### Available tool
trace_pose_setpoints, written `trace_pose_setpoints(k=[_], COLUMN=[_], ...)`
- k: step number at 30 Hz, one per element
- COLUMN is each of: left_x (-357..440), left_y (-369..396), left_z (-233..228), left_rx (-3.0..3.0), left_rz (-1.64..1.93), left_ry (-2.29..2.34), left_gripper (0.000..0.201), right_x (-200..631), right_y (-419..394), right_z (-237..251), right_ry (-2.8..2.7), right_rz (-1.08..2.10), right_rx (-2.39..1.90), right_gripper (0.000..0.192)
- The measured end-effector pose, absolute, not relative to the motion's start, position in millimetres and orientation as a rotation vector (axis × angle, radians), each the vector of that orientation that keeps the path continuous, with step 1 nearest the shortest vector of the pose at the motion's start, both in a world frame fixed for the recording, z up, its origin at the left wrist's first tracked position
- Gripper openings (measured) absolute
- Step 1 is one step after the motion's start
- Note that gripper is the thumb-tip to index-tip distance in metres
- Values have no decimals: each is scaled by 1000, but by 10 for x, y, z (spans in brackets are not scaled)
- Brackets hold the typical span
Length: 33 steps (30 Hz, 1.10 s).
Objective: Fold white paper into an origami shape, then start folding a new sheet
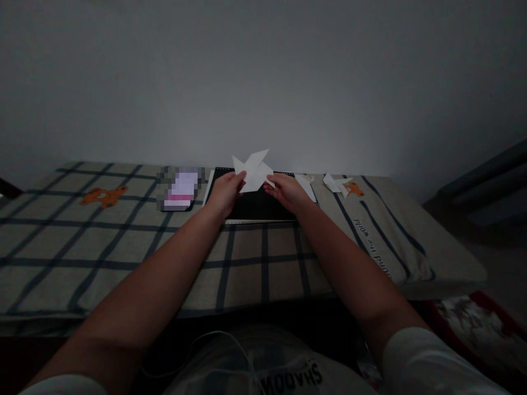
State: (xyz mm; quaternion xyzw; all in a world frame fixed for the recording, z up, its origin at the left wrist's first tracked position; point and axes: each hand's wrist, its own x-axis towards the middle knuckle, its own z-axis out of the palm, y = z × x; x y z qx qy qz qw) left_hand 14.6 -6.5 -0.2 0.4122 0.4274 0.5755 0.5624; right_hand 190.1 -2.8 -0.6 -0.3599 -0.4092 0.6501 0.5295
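Both hands hold one white paper star (254, 170) up over a black pad (257, 204). Left hand (225, 192) pinches the star at its 9 o'clock side. Right hand (286, 191) pinches it at 4 o'clock. At 9 o'clock from the pad lies a blurred card (181, 189) on the checked cloth (102, 241). At 3 o'clock lie small paper bits (334, 183).

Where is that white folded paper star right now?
The folded paper star is held up between the left hand and right hand, above the black pad, mid-frame.
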Motion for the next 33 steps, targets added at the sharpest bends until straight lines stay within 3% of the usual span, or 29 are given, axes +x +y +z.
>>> trace_pose_setpoints(k=[13,17,24,28,33], left_x=[267,449,1112,1644,2316], left_y=[-236,-305,-347,-304,-110], left_z=[107,205,318,368,369], left_rx=[1090,1142,1199,1244,1326], left_rz=[1214,1221,1170,1101,1046], left_ry=[886,920,1002,1025,1060], left_gripper=[33,30,17,22,29], right_x=[2026,2229,2857,3313,3851], right_y=[-92,-243,-537,-605,-572], right_z=[119,224,214,180,215], right_ry=[-823,-846,-822,-832,-777], right_rz=[1427,1389,1238,1097,866], right_rx=[-873,-893,-1033,-1103,-1260], right_gripper=[3,6,7,19,10])
